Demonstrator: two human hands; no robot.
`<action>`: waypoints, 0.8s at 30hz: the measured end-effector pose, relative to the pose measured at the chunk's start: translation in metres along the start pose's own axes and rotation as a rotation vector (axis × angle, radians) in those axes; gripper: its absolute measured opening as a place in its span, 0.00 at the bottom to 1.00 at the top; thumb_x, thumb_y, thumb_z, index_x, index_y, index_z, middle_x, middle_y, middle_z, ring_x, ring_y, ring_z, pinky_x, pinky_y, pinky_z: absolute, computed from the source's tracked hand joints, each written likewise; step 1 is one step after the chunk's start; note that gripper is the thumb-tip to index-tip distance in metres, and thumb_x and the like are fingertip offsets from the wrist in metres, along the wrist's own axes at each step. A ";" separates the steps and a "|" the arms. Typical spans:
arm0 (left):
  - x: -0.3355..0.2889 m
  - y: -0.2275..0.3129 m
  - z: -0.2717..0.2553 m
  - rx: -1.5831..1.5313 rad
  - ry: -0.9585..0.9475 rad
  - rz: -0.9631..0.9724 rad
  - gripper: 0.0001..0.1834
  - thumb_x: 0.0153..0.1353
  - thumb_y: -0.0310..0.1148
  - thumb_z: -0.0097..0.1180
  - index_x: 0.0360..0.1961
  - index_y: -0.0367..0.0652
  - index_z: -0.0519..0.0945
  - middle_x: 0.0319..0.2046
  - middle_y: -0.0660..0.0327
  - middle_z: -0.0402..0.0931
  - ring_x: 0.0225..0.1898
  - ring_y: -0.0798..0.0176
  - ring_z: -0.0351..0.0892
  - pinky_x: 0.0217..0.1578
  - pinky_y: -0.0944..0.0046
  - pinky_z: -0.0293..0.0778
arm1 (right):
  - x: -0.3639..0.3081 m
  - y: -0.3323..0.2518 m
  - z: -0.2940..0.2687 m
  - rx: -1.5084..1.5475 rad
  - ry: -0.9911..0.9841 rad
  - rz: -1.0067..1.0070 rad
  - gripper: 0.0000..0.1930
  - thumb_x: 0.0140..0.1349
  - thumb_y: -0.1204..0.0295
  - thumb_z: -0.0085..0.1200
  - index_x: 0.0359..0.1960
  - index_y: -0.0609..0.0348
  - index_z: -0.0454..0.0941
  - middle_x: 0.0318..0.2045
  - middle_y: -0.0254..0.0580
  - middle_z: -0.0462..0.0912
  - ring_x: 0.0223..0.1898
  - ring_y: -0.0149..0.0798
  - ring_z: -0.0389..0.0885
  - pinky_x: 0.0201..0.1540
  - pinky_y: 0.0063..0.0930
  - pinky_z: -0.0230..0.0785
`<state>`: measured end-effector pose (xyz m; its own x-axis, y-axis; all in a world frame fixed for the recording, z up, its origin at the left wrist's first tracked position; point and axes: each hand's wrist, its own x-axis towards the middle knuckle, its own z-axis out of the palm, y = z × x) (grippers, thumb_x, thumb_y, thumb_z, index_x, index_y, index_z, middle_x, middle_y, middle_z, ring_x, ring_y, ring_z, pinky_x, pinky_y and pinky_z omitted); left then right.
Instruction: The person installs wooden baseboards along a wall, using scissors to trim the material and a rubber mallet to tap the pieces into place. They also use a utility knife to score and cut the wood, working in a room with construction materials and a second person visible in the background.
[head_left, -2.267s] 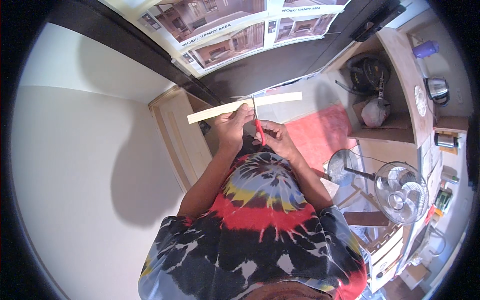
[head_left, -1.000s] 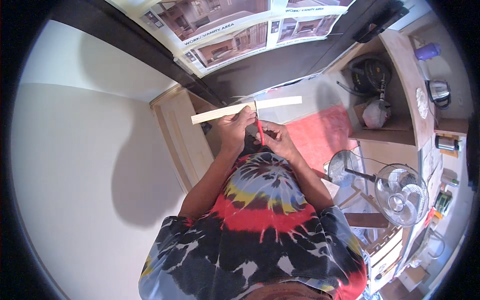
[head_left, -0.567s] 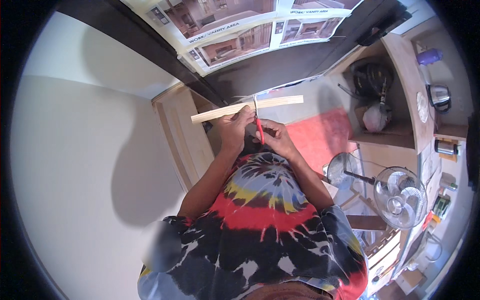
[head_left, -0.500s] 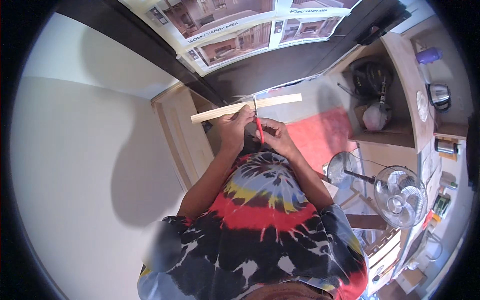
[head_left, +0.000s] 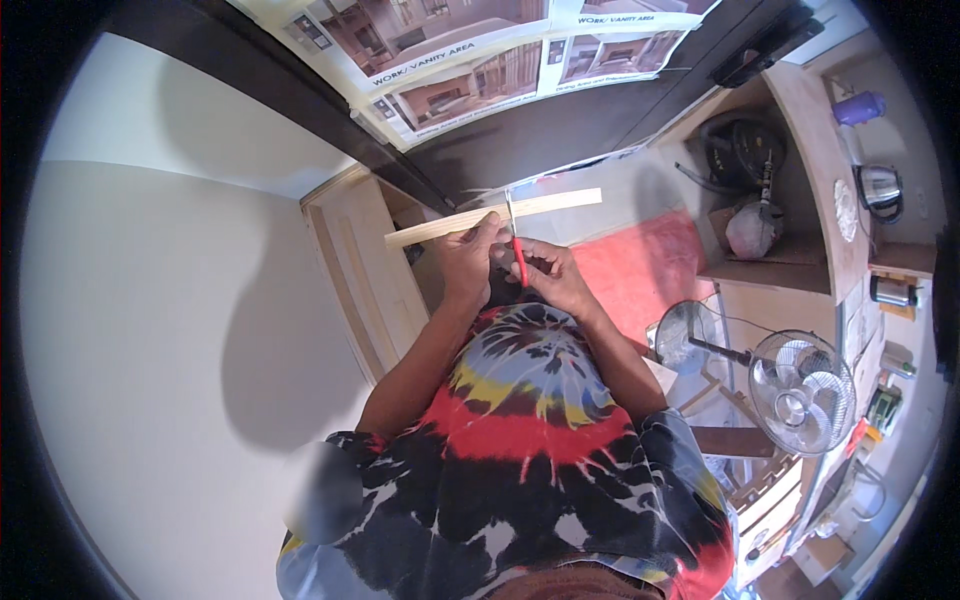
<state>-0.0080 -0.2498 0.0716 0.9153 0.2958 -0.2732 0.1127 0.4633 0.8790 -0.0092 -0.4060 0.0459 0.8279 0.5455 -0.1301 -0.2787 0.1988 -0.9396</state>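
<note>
My left hand is closed on a long, thin, pale wood-grain strip, with the thumb lying over its middle. The strip runs crosswise in front of my chest, its right end a little higher than its left. My right hand grips a pair of scissors with red handles. Their metal blades point away from me and cross the strip just right of my left thumb. Whether the blades are parted cannot be made out. Some fingers of both hands are hidden behind the strip and handles.
Ahead stands a dark panel with printed room pictures taped on it. A white wall and a wooden frame are on the left. To the right are a red cloth, a fan and a wooden shelf unit.
Almost nothing differs. The strip's left end has shifted very slightly to the right; both hands and the scissors keep their places.
</note>
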 end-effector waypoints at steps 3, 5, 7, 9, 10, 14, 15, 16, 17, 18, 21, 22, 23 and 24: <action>-0.001 -0.001 -0.001 -0.004 0.014 -0.005 0.08 0.62 0.31 0.60 0.40 0.38 0.80 0.33 0.60 0.83 0.27 0.70 0.81 0.23 0.74 0.71 | 0.001 -0.010 0.009 0.033 0.047 -0.009 0.20 0.64 0.74 0.57 0.58 0.64 0.73 0.46 0.37 0.81 0.40 0.27 0.77 0.46 0.25 0.75; -0.001 0.000 0.000 0.014 0.016 -0.011 0.08 0.62 0.31 0.60 0.40 0.38 0.80 0.34 0.59 0.83 0.27 0.70 0.81 0.23 0.75 0.70 | 0.000 -0.012 0.009 0.029 0.050 0.017 0.20 0.64 0.75 0.56 0.58 0.63 0.73 0.45 0.37 0.81 0.40 0.27 0.77 0.46 0.25 0.75; -0.002 0.001 0.000 0.022 0.021 -0.022 0.08 0.62 0.31 0.60 0.39 0.38 0.80 0.34 0.59 0.83 0.28 0.70 0.81 0.23 0.75 0.70 | 0.000 -0.012 0.008 0.018 0.055 0.038 0.20 0.64 0.75 0.56 0.57 0.62 0.74 0.45 0.36 0.82 0.41 0.26 0.77 0.46 0.25 0.75; -0.002 0.002 -0.001 0.021 0.028 -0.039 0.08 0.62 0.31 0.60 0.40 0.38 0.80 0.34 0.59 0.83 0.28 0.69 0.82 0.23 0.75 0.70 | -0.001 -0.009 0.007 0.000 0.063 0.055 0.19 0.64 0.75 0.56 0.57 0.61 0.74 0.44 0.36 0.82 0.41 0.26 0.77 0.45 0.24 0.74; -0.002 0.002 -0.002 0.016 0.022 -0.029 0.09 0.62 0.31 0.60 0.40 0.38 0.80 0.34 0.59 0.83 0.28 0.69 0.82 0.23 0.75 0.70 | -0.001 -0.011 0.008 0.002 0.053 0.042 0.19 0.64 0.75 0.56 0.57 0.61 0.74 0.44 0.36 0.82 0.41 0.26 0.77 0.45 0.23 0.74; -0.005 0.007 0.000 0.056 -0.005 -0.038 0.11 0.62 0.35 0.61 0.40 0.38 0.81 0.35 0.59 0.83 0.29 0.69 0.81 0.24 0.74 0.70 | 0.003 -0.011 0.000 -0.026 -0.008 0.015 0.20 0.63 0.71 0.58 0.57 0.62 0.74 0.48 0.38 0.80 0.45 0.29 0.77 0.47 0.27 0.74; -0.006 0.009 0.001 0.081 -0.014 -0.054 0.13 0.62 0.36 0.61 0.40 0.37 0.82 0.35 0.60 0.83 0.29 0.69 0.81 0.25 0.73 0.71 | 0.004 -0.009 -0.004 -0.043 -0.030 0.014 0.21 0.63 0.70 0.58 0.57 0.62 0.74 0.50 0.40 0.80 0.47 0.30 0.77 0.48 0.29 0.75; -0.005 0.007 0.000 0.060 -0.007 -0.035 0.11 0.62 0.35 0.61 0.40 0.38 0.81 0.35 0.59 0.83 0.28 0.70 0.81 0.24 0.73 0.70 | 0.005 -0.010 -0.001 -0.015 -0.012 0.016 0.20 0.63 0.71 0.58 0.57 0.63 0.74 0.48 0.38 0.80 0.44 0.28 0.77 0.47 0.26 0.74; -0.003 0.004 -0.001 0.040 0.000 -0.017 0.10 0.62 0.33 0.61 0.40 0.38 0.81 0.34 0.59 0.83 0.27 0.70 0.81 0.23 0.74 0.69 | 0.006 -0.012 0.003 0.013 0.006 0.018 0.20 0.63 0.72 0.58 0.57 0.64 0.74 0.45 0.36 0.81 0.42 0.26 0.76 0.45 0.23 0.72; -0.002 0.002 -0.003 0.020 0.007 0.002 0.08 0.62 0.31 0.60 0.40 0.39 0.81 0.34 0.59 0.83 0.27 0.71 0.80 0.22 0.74 0.69 | 0.007 -0.013 0.006 0.040 0.024 0.019 0.20 0.63 0.73 0.58 0.56 0.65 0.74 0.43 0.35 0.82 0.39 0.24 0.76 0.44 0.20 0.71; -0.002 0.002 -0.001 0.014 0.005 -0.009 0.08 0.62 0.32 0.60 0.39 0.39 0.81 0.34 0.59 0.83 0.26 0.71 0.80 0.22 0.74 0.68 | 0.006 -0.008 0.004 0.054 0.041 0.013 0.20 0.63 0.73 0.58 0.57 0.64 0.74 0.43 0.35 0.81 0.39 0.24 0.76 0.44 0.21 0.71; -0.001 0.001 -0.003 0.022 0.005 -0.011 0.10 0.62 0.33 0.61 0.40 0.39 0.81 0.34 0.59 0.83 0.26 0.71 0.80 0.22 0.74 0.68 | 0.006 -0.009 0.004 0.043 0.037 0.018 0.20 0.63 0.73 0.58 0.57 0.64 0.74 0.43 0.34 0.81 0.39 0.24 0.76 0.43 0.21 0.71; -0.001 0.000 -0.004 0.030 0.004 -0.012 0.11 0.61 0.34 0.61 0.40 0.38 0.81 0.35 0.59 0.83 0.26 0.71 0.80 0.23 0.74 0.68 | 0.005 -0.010 0.003 0.032 0.033 0.024 0.20 0.63 0.73 0.58 0.57 0.64 0.74 0.42 0.34 0.81 0.39 0.24 0.76 0.43 0.21 0.71; -0.001 -0.002 -0.005 0.039 0.003 -0.013 0.12 0.61 0.36 0.62 0.40 0.38 0.82 0.35 0.59 0.83 0.26 0.70 0.80 0.23 0.74 0.69 | 0.005 -0.012 0.003 0.021 0.028 0.029 0.20 0.63 0.73 0.58 0.57 0.64 0.74 0.42 0.34 0.81 0.39 0.25 0.76 0.43 0.21 0.71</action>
<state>-0.0109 -0.2462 0.0683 0.9126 0.2923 -0.2858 0.1395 0.4345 0.8898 -0.0032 -0.4026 0.0571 0.8326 0.5282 -0.1668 -0.3131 0.2003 -0.9283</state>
